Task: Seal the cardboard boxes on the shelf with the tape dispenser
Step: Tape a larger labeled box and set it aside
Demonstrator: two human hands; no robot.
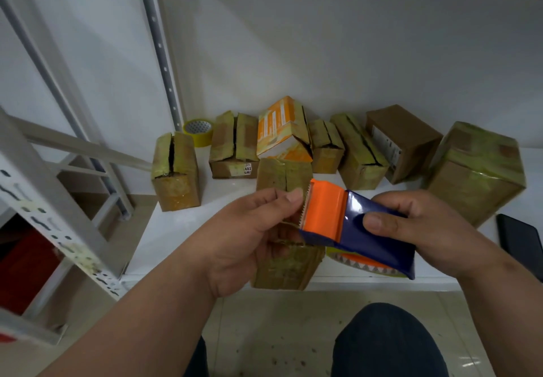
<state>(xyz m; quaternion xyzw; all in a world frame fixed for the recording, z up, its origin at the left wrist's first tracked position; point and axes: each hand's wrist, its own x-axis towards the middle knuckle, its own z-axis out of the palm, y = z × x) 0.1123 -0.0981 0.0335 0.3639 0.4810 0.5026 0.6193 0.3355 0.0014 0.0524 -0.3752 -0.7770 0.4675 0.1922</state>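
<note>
White shelf (182, 226) carries a row of taped brown boxes (357, 153) along the back, several with split top seams. Front box (283, 268) sits at the shelf edge under the hands. Right hand (423, 229) grips the blue-orange dispenser (349, 224) above it. Left hand (252, 229) pinches at its toothed edge. Spare roll (198, 131) back left.

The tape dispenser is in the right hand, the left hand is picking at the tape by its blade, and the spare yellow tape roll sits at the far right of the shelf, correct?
Not quite. The head view shows the spare yellow tape roll at the shelf's far left, by the upright. The right hand does hold the tape dispenser, left hand at its blade.
</note>
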